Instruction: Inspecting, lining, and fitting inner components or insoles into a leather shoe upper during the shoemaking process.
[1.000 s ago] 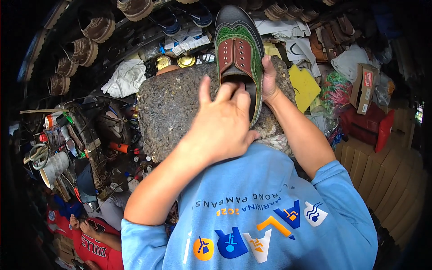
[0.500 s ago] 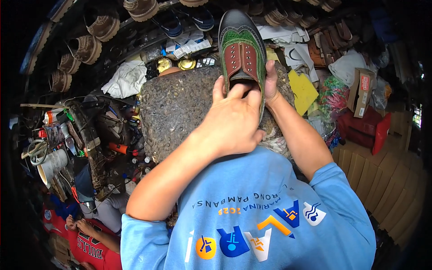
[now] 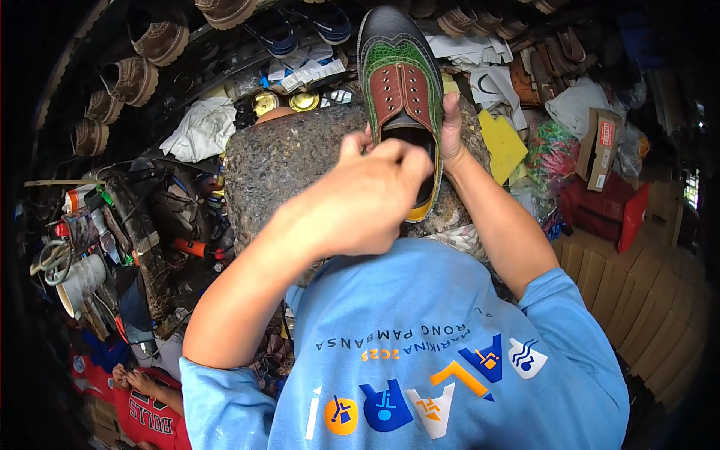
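A lace-up shoe with a black toe, green textured panels and a brown eyelet part points away from me, its opening toward me. No laces run through its eyelets. Yellow shows at its heel. My right hand grips the shoe from the right side, thumb up along its edge, with the other fingers mostly hidden beneath. Over the opening is my left hand, slightly blurred, its fingers curled and closed. The fingertips are hidden, so I cannot make out what they hold, if anything.
A rough dark stone block lies under the shoe. Left are tools and a white cup-like container; another person in red sits at lower left. Shoes line the far shelves. Right are yellow sheet, cardboard box and red bag.
My left hand has lifted its fingers out of the shoe's inside and shifted left, uncovering more of the opening and the yellow heel. My right hand keeps its grip on the shoe.
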